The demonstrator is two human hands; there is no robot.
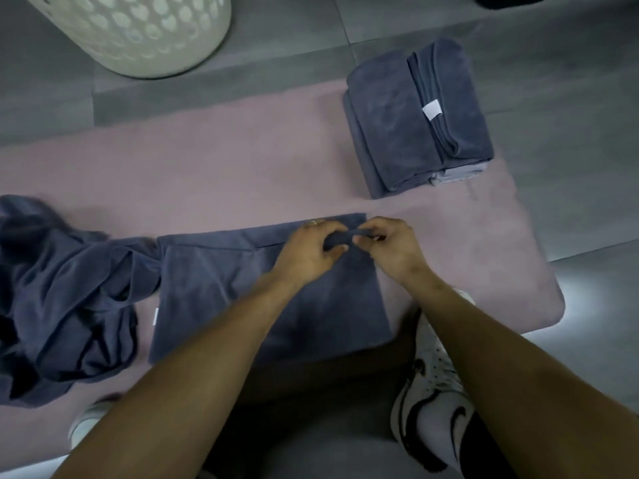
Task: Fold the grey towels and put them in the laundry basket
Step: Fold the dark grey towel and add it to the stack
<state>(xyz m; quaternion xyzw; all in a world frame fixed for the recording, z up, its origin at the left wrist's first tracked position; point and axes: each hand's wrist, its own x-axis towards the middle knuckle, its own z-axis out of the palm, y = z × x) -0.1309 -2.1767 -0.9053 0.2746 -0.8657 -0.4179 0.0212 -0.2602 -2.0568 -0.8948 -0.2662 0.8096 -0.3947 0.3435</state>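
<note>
Towels in a loose, crumpled heap (pixel 65 299) fill the left edge of the frame, lying on a pink mat (pixel 224 160). At upper left a white perforated laundry basket (pixel 138 29) stands on the grey tiled floor (pixel 570 167), just beyond the mat. At centre a half-folded grey towel (pixel 214 295) lies flat on the mat, touching the heap. The left hand (pixel 307 250) and the right hand (pixel 390 247) meet over its upper right corner, each pinching a raised fold of its cloth between thumb and fingers. At upper right a stack of folded grey towels (pixel 415 122) sits on the mat's corner. A white sneaker (pixel 432 385) shows at lower right.
</note>
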